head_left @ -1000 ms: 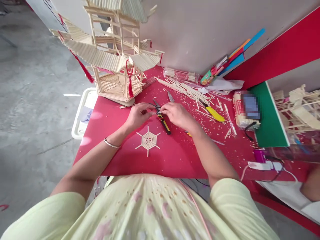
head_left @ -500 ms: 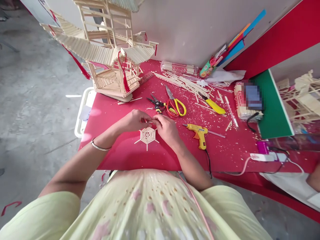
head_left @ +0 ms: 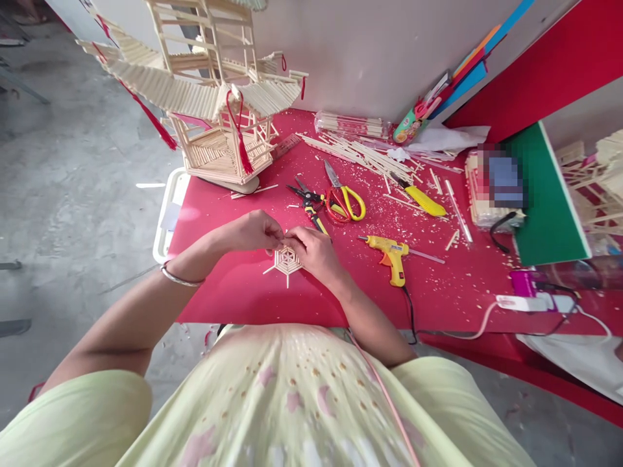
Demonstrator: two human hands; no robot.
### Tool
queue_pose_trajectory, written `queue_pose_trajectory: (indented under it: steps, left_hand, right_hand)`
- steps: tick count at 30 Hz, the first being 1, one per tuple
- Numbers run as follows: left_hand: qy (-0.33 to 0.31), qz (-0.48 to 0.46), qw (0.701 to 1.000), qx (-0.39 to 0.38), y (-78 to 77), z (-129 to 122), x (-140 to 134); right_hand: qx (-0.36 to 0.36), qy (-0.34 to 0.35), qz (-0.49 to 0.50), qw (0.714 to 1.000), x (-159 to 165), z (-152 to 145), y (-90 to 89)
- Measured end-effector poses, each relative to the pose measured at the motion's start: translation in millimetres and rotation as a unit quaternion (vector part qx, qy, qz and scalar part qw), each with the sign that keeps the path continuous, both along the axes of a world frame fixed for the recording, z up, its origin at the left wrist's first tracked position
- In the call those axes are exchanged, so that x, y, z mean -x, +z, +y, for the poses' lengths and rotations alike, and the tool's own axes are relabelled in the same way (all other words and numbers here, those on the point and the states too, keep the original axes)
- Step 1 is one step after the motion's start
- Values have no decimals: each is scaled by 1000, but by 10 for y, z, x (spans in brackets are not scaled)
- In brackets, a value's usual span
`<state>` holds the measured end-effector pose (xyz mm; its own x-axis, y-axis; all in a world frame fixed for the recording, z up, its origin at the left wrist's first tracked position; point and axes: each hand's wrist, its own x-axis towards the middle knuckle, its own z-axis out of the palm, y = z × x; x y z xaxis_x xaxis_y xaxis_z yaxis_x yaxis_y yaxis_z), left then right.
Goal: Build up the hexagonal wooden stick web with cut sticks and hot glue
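So the main thing here is a little hexagonal stick web lying flat on the red tabletop, right in front of the person's body. Both hands meet over its far edge, so the web lies on the body side of the fingertips: toward the body and a bit right of the left hand, toward the body and a bit left of the right hand's fingertips. The right hand is nearer — it overlaps the web's right side, while the left comes in at the far left edge

As for which way it points, it's about as wide as it is long, so no real long axis that I can see. One bare spoke points straight back at the person and another sticks out to the left and a little toward the body; the hands hide the rest

Fingers on both hands are curled in with the tips nearly meeting, but I can't tell if they're actually closed on anything, any sliver of stick would be too small to make out

Just beyond the hands are pliers and scissors, with a yellow glue gun off to the right — nobody's touching those
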<state>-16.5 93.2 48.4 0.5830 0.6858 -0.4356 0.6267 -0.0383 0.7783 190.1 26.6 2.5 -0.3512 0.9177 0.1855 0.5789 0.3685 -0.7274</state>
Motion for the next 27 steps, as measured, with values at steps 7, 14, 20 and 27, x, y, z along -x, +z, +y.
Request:
queue_pose_trajectory:
  steps: [7,14,20,27]
  left_hand:
    - [54,-3,999,-9,-171,93,92]
    - [101,41,994,-12,-314,106,29]
    - [83,60,995,17,-283,74,-34]
    - [69,54,996,10,-273,27,-67]
  right_hand:
    - [-10,-67,5,998,-96,-95,-52]
    - [1,-59,-18,998,-150,-250,-162]
    - [10,-68,7,998,-189,-344,-255]
    - [12,-70,4,997,-181,-337,-272]
